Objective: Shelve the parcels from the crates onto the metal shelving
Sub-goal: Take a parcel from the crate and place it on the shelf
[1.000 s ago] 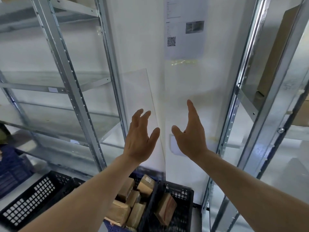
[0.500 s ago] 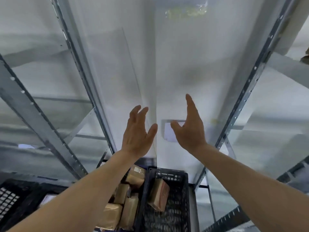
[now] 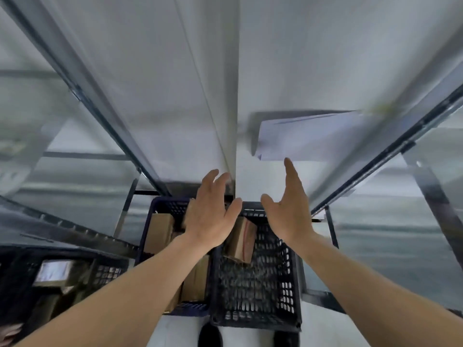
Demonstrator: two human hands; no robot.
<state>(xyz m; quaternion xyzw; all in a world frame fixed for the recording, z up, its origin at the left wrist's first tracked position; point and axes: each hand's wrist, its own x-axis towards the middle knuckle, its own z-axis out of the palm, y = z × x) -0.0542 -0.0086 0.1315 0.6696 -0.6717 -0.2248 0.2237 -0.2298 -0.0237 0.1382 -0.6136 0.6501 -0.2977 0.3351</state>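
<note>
**Parcel shelving: hands empty above the crates, pick not yet made**

Both hands are extended forward over the crates with fingers straight and spread. The left hand (image 3: 209, 216) holds nothing; the right hand (image 3: 288, 209) holds nothing. Neither hand touches a parcel or a crate.

Location of task items: one brown parcel with a red stripe (image 3: 241, 240) lies tilted in the black crate (image 3: 258, 296), directly below and between the two hands. Several more brown parcels (image 3: 160, 229) lie in the blue crate (image 3: 160, 204), just beside the black crate on its left. A further dark crate (image 3: 105, 274) at lower left contains a package with a pale label (image 3: 53, 270).

Progress, judged from the present layout: the crates still contain parcels, so the task is far from complete. The visible sections of the metal shelving (image 3: 105, 116) show no parcels. The next operation is probably a reach down to the striped parcel.

Limits of the view: motion blur covers the whole frame. The shelf surfaces are smeared and largely cut off, so their contents cannot be confirmed. The left forearm hides part of the blue crate; the parcel count there cannot be determined. A white sheet (image 3: 305, 136) on the wall is unreadable.
</note>
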